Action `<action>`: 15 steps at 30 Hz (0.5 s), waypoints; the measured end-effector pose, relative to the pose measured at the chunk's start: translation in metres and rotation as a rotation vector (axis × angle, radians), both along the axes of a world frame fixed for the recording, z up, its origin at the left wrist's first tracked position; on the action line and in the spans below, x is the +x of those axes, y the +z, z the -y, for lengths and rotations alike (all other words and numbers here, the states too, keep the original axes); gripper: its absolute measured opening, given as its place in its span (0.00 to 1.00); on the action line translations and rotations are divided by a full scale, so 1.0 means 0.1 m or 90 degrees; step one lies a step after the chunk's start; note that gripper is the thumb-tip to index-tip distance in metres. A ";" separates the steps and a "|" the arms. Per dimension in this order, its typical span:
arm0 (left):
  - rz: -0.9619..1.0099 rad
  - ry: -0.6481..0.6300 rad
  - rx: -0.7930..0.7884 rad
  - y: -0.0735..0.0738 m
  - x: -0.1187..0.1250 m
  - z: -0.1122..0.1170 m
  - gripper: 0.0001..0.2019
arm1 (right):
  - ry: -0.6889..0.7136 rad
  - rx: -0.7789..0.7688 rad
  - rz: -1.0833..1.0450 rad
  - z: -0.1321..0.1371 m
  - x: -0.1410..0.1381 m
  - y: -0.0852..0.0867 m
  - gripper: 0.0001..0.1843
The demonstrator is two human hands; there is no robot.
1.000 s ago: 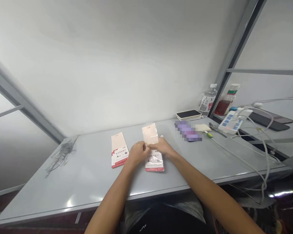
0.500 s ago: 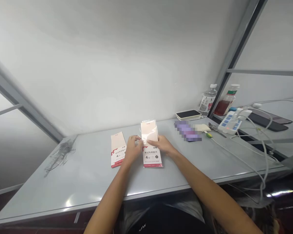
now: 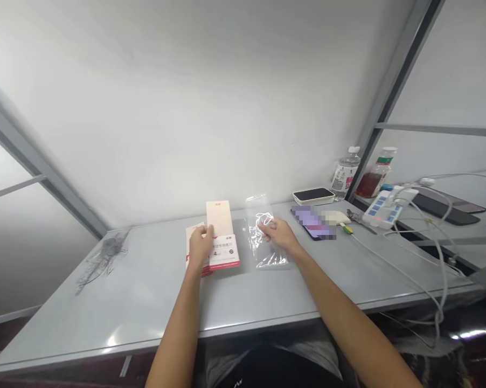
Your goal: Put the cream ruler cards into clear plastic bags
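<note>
My left hand [image 3: 200,245] is closed on the left edge of a cream, white and red ruler-set packet [image 3: 221,221], thumb on its front. Beneath that hand, partly hidden, another packet of the same kind [image 3: 189,233] lies on the desk, and red edges show under the held one. In my right hand [image 3: 281,234] a clear plastic sleeve [image 3: 261,253] is pinched by its right side. The sleeve looks empty, and a gap of bare desk separates it from the held packet.
On the grey desk [image 3: 138,302], a phone with a lit screen [image 3: 313,223], a pale-cased phone [image 3: 313,195], a water bottle [image 3: 344,175] and a jar of red liquid [image 3: 374,178] stand or lie right. Cables run from a power strip [image 3: 388,207]. Dark mesh [image 3: 105,253] lies left.
The packet has come out of its clear sleeve. My left hand has carried it left, over the other packet, while my right hand has moved slightly right with the sleeve.
</note>
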State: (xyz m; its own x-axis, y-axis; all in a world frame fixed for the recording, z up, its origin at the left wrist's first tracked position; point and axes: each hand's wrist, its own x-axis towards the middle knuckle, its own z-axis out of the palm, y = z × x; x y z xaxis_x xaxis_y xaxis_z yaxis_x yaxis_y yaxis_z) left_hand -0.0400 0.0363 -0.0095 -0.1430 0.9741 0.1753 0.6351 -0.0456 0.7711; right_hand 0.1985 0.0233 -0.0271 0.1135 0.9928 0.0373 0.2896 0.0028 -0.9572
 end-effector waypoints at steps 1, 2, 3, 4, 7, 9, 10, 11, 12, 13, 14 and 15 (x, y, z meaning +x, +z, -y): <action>-0.091 0.036 -0.030 0.00 -0.09 -0.02 0.17 | -0.051 -0.005 0.121 -0.02 0.06 -0.02 0.19; -0.118 0.068 -0.046 0.00 -0.17 -0.03 0.15 | -0.084 -0.015 0.174 -0.03 0.10 -0.05 0.19; -0.132 0.097 -0.056 0.00 -0.24 -0.04 0.13 | -0.109 -0.023 0.211 -0.04 0.15 -0.08 0.21; -0.144 0.129 -0.064 0.00 -0.29 -0.04 0.12 | -0.131 -0.030 0.241 -0.04 0.18 -0.10 0.23; -0.154 0.204 -0.043 0.03 -0.35 -0.02 0.19 | -0.186 -0.034 0.292 -0.05 0.24 -0.14 0.27; -0.146 0.194 0.006 0.06 -0.29 0.00 0.20 | -0.215 -0.011 0.298 -0.05 0.26 -0.10 0.29; -0.134 0.167 0.032 0.07 -0.25 0.01 0.18 | -0.219 0.006 0.289 -0.05 0.27 -0.07 0.29; -0.116 0.123 0.054 0.08 -0.20 0.02 0.16 | -0.211 0.024 0.274 -0.04 0.26 -0.04 0.28; -0.099 0.081 0.063 0.08 -0.13 0.04 0.16 | -0.195 0.040 0.255 -0.04 0.25 -0.01 0.26; -0.078 0.027 0.063 0.07 -0.06 0.06 0.16 | -0.174 0.053 0.236 -0.03 0.23 0.02 0.25; -0.064 -0.031 0.054 0.05 0.01 0.08 0.17 | -0.149 0.061 0.220 -0.01 0.19 0.04 0.24; -0.060 -0.064 0.048 0.02 0.10 0.11 0.18 | -0.123 0.068 0.207 0.00 0.15 0.05 0.23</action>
State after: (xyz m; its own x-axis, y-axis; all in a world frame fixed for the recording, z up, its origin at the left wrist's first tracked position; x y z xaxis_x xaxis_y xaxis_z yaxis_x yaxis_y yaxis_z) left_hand -0.0303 0.0249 -0.0070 -0.0246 0.9664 0.2560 0.6935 -0.1679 0.7006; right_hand 0.2130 0.0229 -0.0221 0.2639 0.9428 0.2037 0.5823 0.0126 -0.8129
